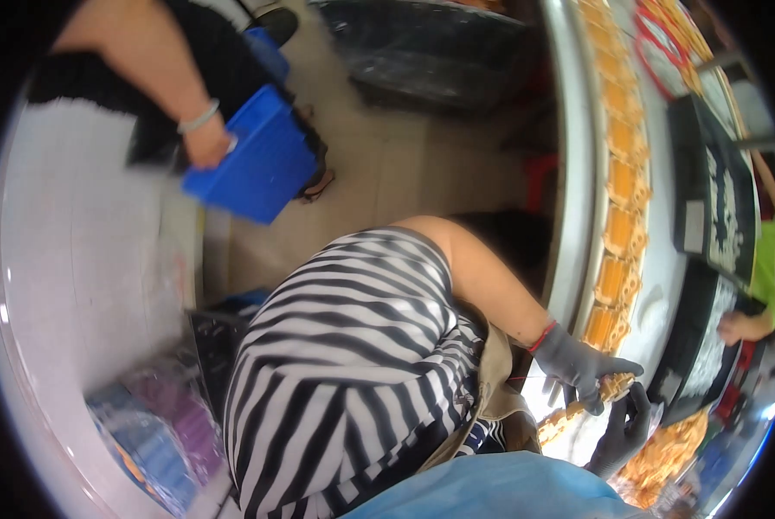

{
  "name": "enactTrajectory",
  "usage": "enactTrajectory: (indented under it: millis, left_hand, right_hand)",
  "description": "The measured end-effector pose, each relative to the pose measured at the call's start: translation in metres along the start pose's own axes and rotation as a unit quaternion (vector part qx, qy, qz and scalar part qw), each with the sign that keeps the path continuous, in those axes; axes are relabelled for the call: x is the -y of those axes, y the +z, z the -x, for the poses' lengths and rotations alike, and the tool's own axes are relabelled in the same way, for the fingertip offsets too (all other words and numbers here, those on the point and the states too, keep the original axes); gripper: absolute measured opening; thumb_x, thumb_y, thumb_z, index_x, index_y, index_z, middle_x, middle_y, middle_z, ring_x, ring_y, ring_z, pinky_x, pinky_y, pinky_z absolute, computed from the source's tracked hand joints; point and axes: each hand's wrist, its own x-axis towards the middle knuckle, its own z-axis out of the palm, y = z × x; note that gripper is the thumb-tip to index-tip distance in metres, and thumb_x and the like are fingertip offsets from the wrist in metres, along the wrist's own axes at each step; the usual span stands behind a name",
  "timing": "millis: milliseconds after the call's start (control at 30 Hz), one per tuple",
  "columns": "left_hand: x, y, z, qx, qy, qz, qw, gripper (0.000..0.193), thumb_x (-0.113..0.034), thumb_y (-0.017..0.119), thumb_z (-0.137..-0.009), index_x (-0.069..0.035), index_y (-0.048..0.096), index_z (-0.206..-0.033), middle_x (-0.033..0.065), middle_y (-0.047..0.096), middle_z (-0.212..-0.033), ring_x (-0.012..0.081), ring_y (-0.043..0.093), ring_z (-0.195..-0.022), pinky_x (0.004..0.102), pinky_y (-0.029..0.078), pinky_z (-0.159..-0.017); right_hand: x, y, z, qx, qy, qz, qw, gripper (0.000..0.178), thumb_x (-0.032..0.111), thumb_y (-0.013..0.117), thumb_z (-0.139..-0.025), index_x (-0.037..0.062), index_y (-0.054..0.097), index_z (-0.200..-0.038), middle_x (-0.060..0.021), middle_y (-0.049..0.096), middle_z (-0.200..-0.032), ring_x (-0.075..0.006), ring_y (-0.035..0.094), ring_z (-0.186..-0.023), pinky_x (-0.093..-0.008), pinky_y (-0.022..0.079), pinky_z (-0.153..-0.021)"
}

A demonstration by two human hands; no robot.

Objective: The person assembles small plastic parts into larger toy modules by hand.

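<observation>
My left hand, in a grey glove with a red band at the wrist, pinches a small tan-and-gold patterned piece. Just below it, my right hand, gloved in grey too, has its fingers closed up against the lower end of the same piece. The exact kind of the piece is too small to make out. A row of amber-tan pieces with scalloped edges runs along the bright work surface beyond my left hand. Near my right hand lies a heap of orange-tan pieces.
Dark bins stand along the work surface's right side, with a person in green behind them. At upper left another person's hand carries a blue bin. Plastic-wrapped bundles lie at lower left.
</observation>
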Motion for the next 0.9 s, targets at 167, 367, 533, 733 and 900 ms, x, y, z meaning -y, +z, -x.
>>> enactTrajectory:
  millis: [167,367,533,733,900]
  left_hand:
    - [-0.023,0.003,0.004,-0.046,0.008,0.007,0.999,0.104,0.001,0.069,-0.076,-0.017,-0.001,-0.151,0.0134,0.042,-0.13,0.0213,0.056,-0.106,0.0315,0.055,-0.086]
    - [-0.043,0.017,0.02,-0.112,0.048,-0.015,0.992,0.102,0.003,0.068,-0.074,-0.019,0.006,-0.151,0.0123,0.044,-0.12,0.0218,0.059,-0.099,0.0328,0.056,-0.084]
    - [-0.042,0.014,0.021,-0.136,0.081,-0.037,0.987,0.102,0.002,0.069,-0.072,-0.02,0.007,-0.151,0.0119,0.043,-0.121,0.0237,0.058,-0.102,0.0339,0.056,-0.084]
    - [-0.058,0.022,0.041,-0.151,0.113,-0.063,0.98,0.103,0.001,0.071,-0.073,-0.021,0.007,-0.151,0.0133,0.04,-0.127,0.0259,0.054,-0.109,0.0361,0.056,-0.083]
    - [-0.074,0.032,0.06,-0.157,0.107,-0.053,0.98,0.103,0.0,0.072,-0.073,-0.02,0.007,-0.151,0.0153,0.038,-0.13,0.0281,0.051,-0.114,0.0378,0.056,-0.085]
  right_hand:
    - [0.003,-0.003,-0.031,0.049,-0.017,-0.05,0.997,0.026,-0.004,0.059,-0.081,-0.0021,0.063,-0.107,-0.0025,0.06,-0.09,-0.0122,0.053,-0.082,-0.0226,0.042,-0.075]
    - [0.014,-0.001,-0.05,0.094,-0.046,-0.151,0.983,0.025,-0.003,0.058,-0.086,-0.0036,0.061,-0.111,-0.0065,0.061,-0.1,-0.0126,0.056,-0.09,-0.0244,0.044,-0.079]
    - [0.026,0.004,-0.064,0.124,-0.08,-0.184,0.972,0.021,-0.001,0.056,-0.089,-0.005,0.06,-0.109,-0.0073,0.061,-0.098,-0.0141,0.057,-0.09,-0.025,0.045,-0.082]
    - [0.045,0.009,-0.077,0.144,-0.123,-0.153,0.97,0.02,-0.001,0.053,-0.089,-0.0055,0.06,-0.107,-0.0071,0.061,-0.098,-0.0143,0.056,-0.089,-0.0251,0.045,-0.081]
    - [0.065,0.018,-0.075,0.145,-0.127,-0.165,0.967,0.018,-0.002,0.053,-0.089,-0.0055,0.061,-0.105,-0.0068,0.061,-0.098,-0.0137,0.055,-0.088,-0.0255,0.045,-0.08]
